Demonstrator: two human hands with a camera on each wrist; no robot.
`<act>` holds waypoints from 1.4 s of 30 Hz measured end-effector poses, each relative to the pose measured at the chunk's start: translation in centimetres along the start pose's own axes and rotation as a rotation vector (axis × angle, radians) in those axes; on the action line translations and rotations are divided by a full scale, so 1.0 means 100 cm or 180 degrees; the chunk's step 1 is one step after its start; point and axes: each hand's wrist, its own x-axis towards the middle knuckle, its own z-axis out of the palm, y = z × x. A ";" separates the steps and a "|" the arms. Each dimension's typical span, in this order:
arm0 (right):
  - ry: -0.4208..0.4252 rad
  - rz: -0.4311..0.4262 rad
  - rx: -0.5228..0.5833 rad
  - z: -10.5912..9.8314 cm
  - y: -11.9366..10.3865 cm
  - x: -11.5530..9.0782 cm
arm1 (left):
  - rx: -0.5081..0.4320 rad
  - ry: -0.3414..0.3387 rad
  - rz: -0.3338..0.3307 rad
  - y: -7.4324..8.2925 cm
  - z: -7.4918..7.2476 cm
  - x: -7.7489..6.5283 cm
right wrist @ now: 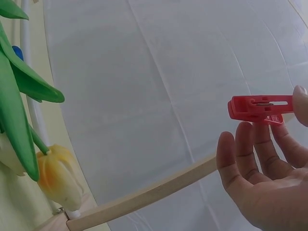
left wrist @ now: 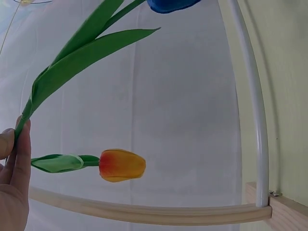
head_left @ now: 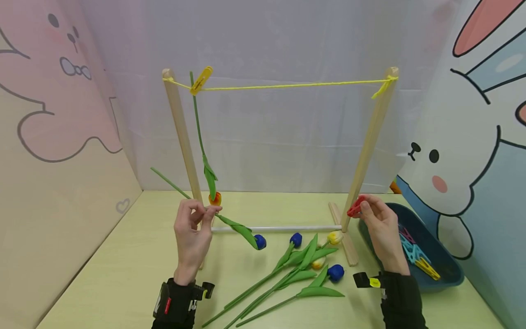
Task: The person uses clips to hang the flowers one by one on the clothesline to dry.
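My left hand (head_left: 192, 237) pinches the green stem of a blue artificial tulip (head_left: 260, 241), whose head points down to the right. Between thumb and fingers, my right hand (head_left: 382, 228) holds a red clothespin (head_left: 356, 206) beside the right post. A yellow clothespin (head_left: 202, 81) clips an orange tulip (head_left: 215, 198) upside down to the yellow string (head_left: 296, 85), near its left end. In the left wrist view, that orange tulip (left wrist: 122, 165) hangs close to my left fingers. The right wrist view shows the red clothespin (right wrist: 262, 108) with its jaws facing away from the palm.
Two wooden posts (head_left: 371, 146) joined by a white rod (head_left: 279, 228) bear the string. Several blue and pale yellow tulips (head_left: 287, 274) lie on the table in front. At right stands a dark blue basin (head_left: 449, 269) with pink, light blue and yellow clothespins (head_left: 416, 253).
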 end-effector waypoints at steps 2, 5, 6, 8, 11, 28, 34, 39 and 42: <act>-0.0007 0.0010 -0.0004 0.000 0.000 0.000 | -0.0042 -0.0073 0.0003 0.000 -0.001 0.000; -0.0018 0.0024 -0.0008 0.001 0.001 0.001 | -0.0083 -0.0153 -0.0050 0.001 -0.001 0.000; -0.0019 0.0027 -0.0006 0.001 0.001 0.001 | -0.0090 -0.0180 -0.0065 0.002 -0.001 0.000; -0.0015 0.0036 -0.0017 0.001 0.001 0.000 | -0.0108 -0.0222 -0.0095 0.002 -0.001 -0.001; -0.0004 0.0054 -0.0061 0.000 0.000 0.001 | -0.0137 -0.0298 -0.0103 0.002 0.000 -0.001; -0.0021 0.0060 -0.0067 0.000 0.000 0.001 | -0.0172 -0.0288 -0.0212 0.003 0.004 -0.002; 0.0054 0.0067 -0.0144 0.003 0.000 0.001 | -0.0229 -0.0237 -0.0428 0.004 0.006 -0.003; 0.0199 0.0016 -0.0076 0.007 0.000 0.000 | -0.0277 -0.0206 -0.0597 0.003 0.009 -0.005; 0.0325 0.0028 -0.0104 0.010 0.000 0.000 | -0.0293 -0.0217 -0.0619 0.004 0.011 -0.006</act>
